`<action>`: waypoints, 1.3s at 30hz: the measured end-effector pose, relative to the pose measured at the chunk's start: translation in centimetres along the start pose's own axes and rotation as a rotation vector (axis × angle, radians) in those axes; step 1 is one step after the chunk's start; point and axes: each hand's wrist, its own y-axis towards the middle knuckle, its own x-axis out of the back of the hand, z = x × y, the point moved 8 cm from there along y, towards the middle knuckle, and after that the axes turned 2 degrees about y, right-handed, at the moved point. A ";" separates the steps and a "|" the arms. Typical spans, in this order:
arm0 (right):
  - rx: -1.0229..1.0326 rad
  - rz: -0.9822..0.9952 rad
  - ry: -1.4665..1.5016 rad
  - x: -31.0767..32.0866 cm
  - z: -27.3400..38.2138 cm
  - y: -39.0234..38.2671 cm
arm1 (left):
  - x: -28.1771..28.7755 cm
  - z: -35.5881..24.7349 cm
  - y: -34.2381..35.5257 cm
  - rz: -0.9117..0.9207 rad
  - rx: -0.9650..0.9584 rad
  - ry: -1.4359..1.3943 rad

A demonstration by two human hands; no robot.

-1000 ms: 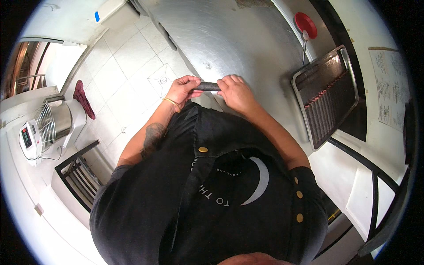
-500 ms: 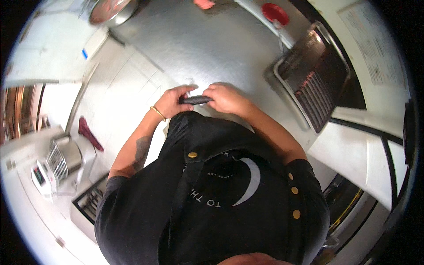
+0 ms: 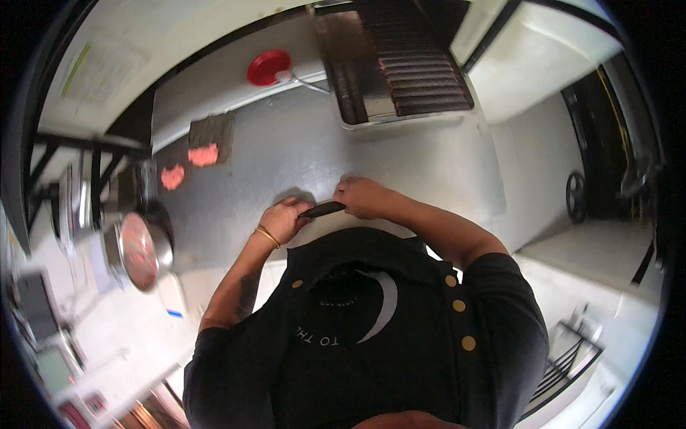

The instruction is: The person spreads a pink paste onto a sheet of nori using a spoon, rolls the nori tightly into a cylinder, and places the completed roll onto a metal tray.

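Observation:
Between my two hands is a slim dark roll, like a seaweed roll (image 3: 324,209), level just above the steel table's near edge. The fingers of my left hand (image 3: 283,221) are closed around its left end. My right hand (image 3: 363,198) closes on the other end, hiding its tip. Farther off to the left lies a dark, flat seaweed sheet (image 3: 213,130) with a lump of pink paste (image 3: 203,154) on it. A second pink lump (image 3: 172,177) sits beside it on another dark sheet.
A metal tray (image 3: 407,120) at the far right holds several dark rolls (image 3: 421,80) in a row. Left of it is a red dish (image 3: 269,67) with a spoon-like utensil (image 3: 307,85). A steel bowl (image 3: 165,247) of pink paste (image 3: 138,250) stands at the left.
My body and view have turned to the right, bringing the tray ahead and the pink lumps fully into sight. Both hands keep hold of the dark roll.

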 end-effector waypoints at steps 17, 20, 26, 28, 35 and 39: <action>-0.806 -0.687 0.069 20.4 -20.9 0.9 | 19.3 -4.5 41.2 0.432 -0.616 0.541; -0.938 -0.597 0.224 19.4 -22.5 0.9 | 16.8 -4.5 44.8 0.541 -0.548 0.604; -0.964 -0.644 0.184 19.0 -20.8 -0.8 | 13.3 -6.7 45.4 0.557 -0.712 0.640; -0.998 -0.635 0.239 18.8 -21.0 -1.9 | 12.6 -7.5 45.4 0.540 -0.630 0.702; -0.954 -0.482 0.060 18.0 -21.4 0.2 | 10.8 -5.7 45.6 0.612 -0.680 0.672; -0.919 -0.474 0.049 16.1 -23.1 0.3 | 11.2 -6.7 44.2 0.676 -0.632 0.589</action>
